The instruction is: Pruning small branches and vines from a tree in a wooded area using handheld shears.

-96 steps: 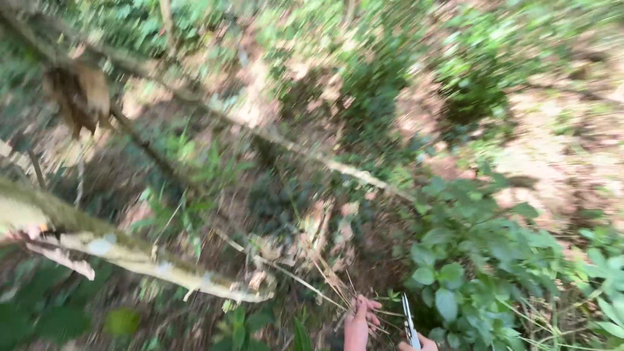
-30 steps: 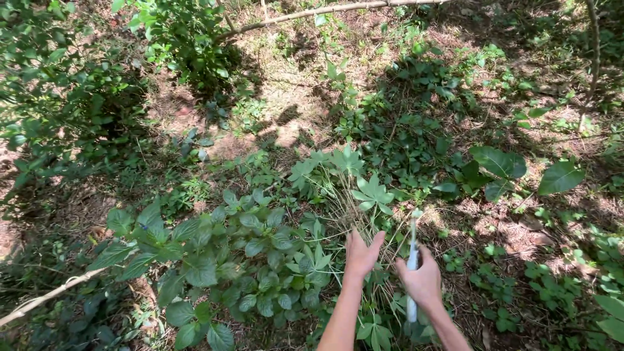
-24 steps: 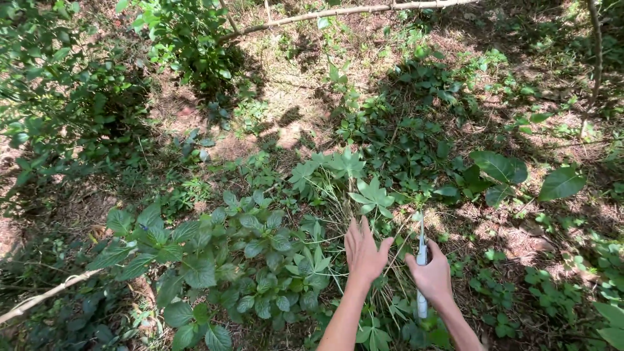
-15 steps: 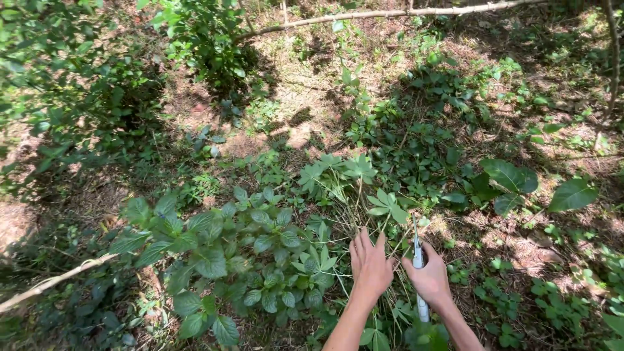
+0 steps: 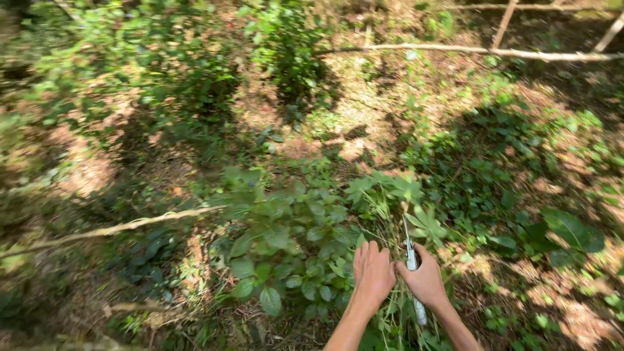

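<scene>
While closed around thin stems [image 5: 383, 221], left hand [image 5: 372, 273] beside right hand [image 5: 426, 281], fist gripping knife [image 5: 411, 260].

This is outdoors, a patch of woodland or overgrown scrub, not any room. The ground [image 5: 364, 110] is bare reddish-brown soil strewn with dry leaf litter, lit in bright patches of sun and broken by dark shade cast from above. Low wild plants cover much of it: a broad-leaved bush [image 5: 286, 240] in the middle, a clump with hand-shaped leaves [image 5: 390, 188] just beside it, and large single leaves [image 5: 572, 227] at the right. Leafy shrubs [image 5: 279, 39] stand further back. A thin fallen branch [image 5: 481, 51] lies across the top of the view, and another pale stick [image 5: 110, 229] slants through the undergrowth at the left.
</scene>
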